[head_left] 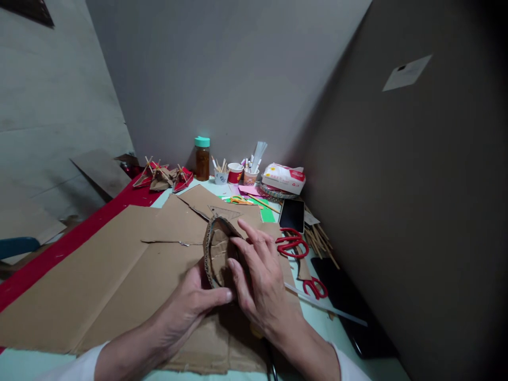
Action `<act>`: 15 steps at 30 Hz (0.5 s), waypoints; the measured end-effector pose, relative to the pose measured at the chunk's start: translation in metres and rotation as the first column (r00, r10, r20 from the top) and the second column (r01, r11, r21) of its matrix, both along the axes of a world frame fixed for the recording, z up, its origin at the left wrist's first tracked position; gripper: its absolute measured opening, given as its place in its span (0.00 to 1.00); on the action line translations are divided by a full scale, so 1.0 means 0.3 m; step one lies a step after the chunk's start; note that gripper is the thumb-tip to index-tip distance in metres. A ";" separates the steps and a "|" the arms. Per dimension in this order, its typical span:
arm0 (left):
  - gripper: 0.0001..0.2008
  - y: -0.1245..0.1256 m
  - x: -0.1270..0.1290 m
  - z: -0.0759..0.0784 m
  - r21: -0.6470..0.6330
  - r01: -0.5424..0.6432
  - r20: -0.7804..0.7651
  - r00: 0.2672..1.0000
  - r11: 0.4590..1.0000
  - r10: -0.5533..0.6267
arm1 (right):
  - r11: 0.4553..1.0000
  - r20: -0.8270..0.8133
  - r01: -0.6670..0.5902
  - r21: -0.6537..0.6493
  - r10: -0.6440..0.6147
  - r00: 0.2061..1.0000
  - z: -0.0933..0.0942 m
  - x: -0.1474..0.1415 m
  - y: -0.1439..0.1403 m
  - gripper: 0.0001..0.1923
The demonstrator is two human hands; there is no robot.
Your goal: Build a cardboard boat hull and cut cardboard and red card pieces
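A small hollow cardboard piece [219, 250] with a corrugated rim is held up, its opening facing me. My left hand [194, 301] grips it from below and the left, thumb across the lower rim. My right hand [260, 270] is at its right side, thumb near the opening and fingers partly spread against the wall; the exact contact is hidden. Beneath both hands lies a large flat cardboard sheet [123, 270] with a cut slit. A clear triangular ruler [224, 212] rests on cardboard just behind the piece.
Red-handled scissors [292, 243], a second red-handled pair [315, 288], a translucent stick [329, 305] and a phone [292, 215] lie at right. Behind stand a capped bottle [202, 161], a red paper cup [235, 173] and a tissue pack [283, 179]. Red and brown stick-topped crafts [161, 177] sit back left.
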State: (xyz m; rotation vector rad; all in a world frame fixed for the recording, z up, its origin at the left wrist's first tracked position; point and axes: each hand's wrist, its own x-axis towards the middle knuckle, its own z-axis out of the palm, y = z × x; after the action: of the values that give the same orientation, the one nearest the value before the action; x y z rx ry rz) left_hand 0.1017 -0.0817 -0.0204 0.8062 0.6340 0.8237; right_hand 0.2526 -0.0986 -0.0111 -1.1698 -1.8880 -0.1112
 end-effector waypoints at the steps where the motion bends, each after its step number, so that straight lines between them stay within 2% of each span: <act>1: 0.33 0.000 -0.001 0.000 -0.018 -0.005 -0.002 1.000 1.000 0.005 | 1.000 0.006 0.000 0.004 0.000 1.000 -0.002 -0.001 0.000 0.15; 3: 0.30 0.003 -0.007 0.003 -0.068 -0.042 -0.021 0.999 0.997 0.041 | 1.000 0.023 0.004 0.020 -0.005 1.000 -0.003 -0.004 -0.002 0.16; 6: 0.18 0.017 -0.021 0.014 -0.135 -0.134 -0.056 0.990 0.982 0.128 | 0.999 0.067 -0.010 0.037 0.007 0.998 0.003 -0.010 -0.013 0.19; 9: 0.09 0.049 -0.038 0.033 -0.124 -0.253 -0.123 0.964 0.960 0.238 | 0.994 0.144 -0.087 0.062 0.077 0.987 0.008 -0.021 -0.023 0.20; 12: 0.11 0.089 -0.054 0.058 -0.055 -0.320 -0.251 0.921 0.946 0.297 | 0.976 0.260 -0.201 0.081 0.174 0.950 -0.006 -0.039 -0.027 0.18; 15: 0.16 0.127 -0.068 0.083 -0.001 -0.308 -0.361 0.887 0.952 0.286 | 0.954 0.380 -0.294 0.063 0.249 0.891 -0.030 -0.058 -0.031 0.14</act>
State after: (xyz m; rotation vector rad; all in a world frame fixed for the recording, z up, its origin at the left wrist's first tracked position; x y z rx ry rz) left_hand 0.0813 -0.0435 0.0044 0.8238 1.1237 0.9389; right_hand 0.2351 -0.1079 -0.0201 -0.8308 -2.3239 -0.3028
